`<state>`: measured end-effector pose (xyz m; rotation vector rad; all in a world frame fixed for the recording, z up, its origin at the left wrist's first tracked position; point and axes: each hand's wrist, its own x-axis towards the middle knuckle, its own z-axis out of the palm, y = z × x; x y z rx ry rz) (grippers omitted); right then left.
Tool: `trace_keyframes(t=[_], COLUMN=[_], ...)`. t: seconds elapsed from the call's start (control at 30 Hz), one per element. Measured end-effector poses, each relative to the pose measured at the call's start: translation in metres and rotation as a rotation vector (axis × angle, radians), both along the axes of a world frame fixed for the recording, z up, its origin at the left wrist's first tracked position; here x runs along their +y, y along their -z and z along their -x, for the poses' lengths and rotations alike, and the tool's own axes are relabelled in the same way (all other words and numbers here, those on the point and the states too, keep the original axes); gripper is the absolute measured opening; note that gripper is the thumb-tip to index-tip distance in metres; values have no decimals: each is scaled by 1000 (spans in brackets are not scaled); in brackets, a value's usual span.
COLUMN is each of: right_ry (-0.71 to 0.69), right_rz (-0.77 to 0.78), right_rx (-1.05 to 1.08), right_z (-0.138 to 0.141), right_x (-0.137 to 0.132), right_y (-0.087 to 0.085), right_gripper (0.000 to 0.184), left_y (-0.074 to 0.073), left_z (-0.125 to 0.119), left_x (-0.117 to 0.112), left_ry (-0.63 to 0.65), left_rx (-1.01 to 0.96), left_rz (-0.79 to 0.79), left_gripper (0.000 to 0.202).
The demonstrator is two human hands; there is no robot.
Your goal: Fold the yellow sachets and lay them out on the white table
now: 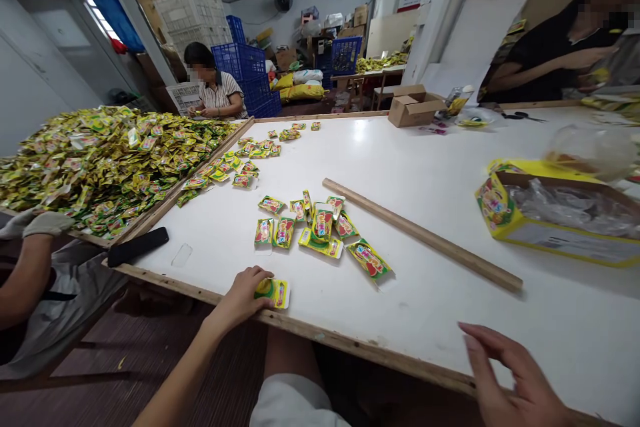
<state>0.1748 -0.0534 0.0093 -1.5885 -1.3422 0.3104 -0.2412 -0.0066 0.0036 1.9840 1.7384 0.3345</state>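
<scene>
Near the table's front edge, my left hand (245, 295) has its thumb and fingers closed around a small yellow-green box (280, 293) that lies on the white tabletop. Its far end sticks out past my fingertips. My right hand (515, 377) hovers at the lower right over the table edge, thumb and forefinger curved with a gap between them, holding nothing. Beyond my left hand lies a loose cluster of similar small printed boxes (323, 221), some overlapping. One larger box (369, 259) rests at the cluster's right side.
A wooden strip (425, 233) lies diagonally across the table. On the right stands a yellow carton (545, 237) holding clear plastic. A black phone (139, 247) sits at the left corner, beside a large heap of packets (110, 153). Co-workers sit left, behind and right.
</scene>
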Motion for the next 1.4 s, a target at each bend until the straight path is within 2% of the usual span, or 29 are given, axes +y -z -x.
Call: trace_keyframes(t=[0.1,0.17,0.27,0.33,0.37,0.43,0.5,0.6,0.7,0.87,1.0,1.17,1.3,1.4], right_ry=[-112,-182,-291,-384,-440,-560,-619,-568,-518,-416,-496,-641,-635,-584], right_rz=[29,57,120,173,194,235,255,230,254,264,249,274,216,160], right_rx=[54,108,231,332,381,466,513,469,423,429,450,379,382,455], right_z=[39,59,84,100,108,122,129,128,119,114,110,100,103,105], right_x=[5,6,11,17,21,29,37,44,48,47,47,64,75,73], right_y=[-5,-3,6,12,14,18,21,22,22,31,36,35,37,39], right_gripper=[29,28,28,31,33,41,49,52,46,48,44,31,30,31], left_y=[-4,-9,-16,-16,-13,-6,3,11,12,13,17,16,15,14], left_z=[-2,-15,-49,-81,-98,-133,-161,-179,-174,-158,-153,-143,-144,-149], left_x=[11,18,21,18,15,10,7,9,14,6,1,9,12,8], left_ry=[-33,-70,-120,-138,-189,-282,-365,-453,-476,-258,-165,-110,-90,-106], left_rx=[6,-125,-607,-1031,-1223,-1483,-1606,-1584,-1472,-1258,-1173,-1048,-1048,-1086], left_rz=[-13,-53,-63,36,104,273,375,354,190,27,34,51,-44,-124], left_gripper=[30,20,24,35,41,47,46,45,43,41,34,15,11,21])
